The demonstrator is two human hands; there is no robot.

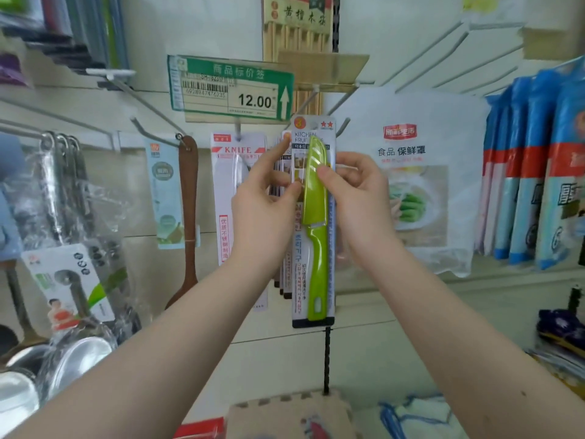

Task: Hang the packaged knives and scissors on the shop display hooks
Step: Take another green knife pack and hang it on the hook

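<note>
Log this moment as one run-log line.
step: hanging | item: green plastic fruit knife on printed card | left hand: pinches left edge | right hand: pinches right side | hooked: cannot tell

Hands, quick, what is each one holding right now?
Left hand: pinches the green knife pack at its left edge.
Right hand: grips the same pack's right side.

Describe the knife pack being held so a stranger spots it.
Find the green price tag marked 12.00. Below it, the left hand and right hand hold a card pack. Unlike the white KNIFE pack to its left, it carries a lime-green knife.
</note>
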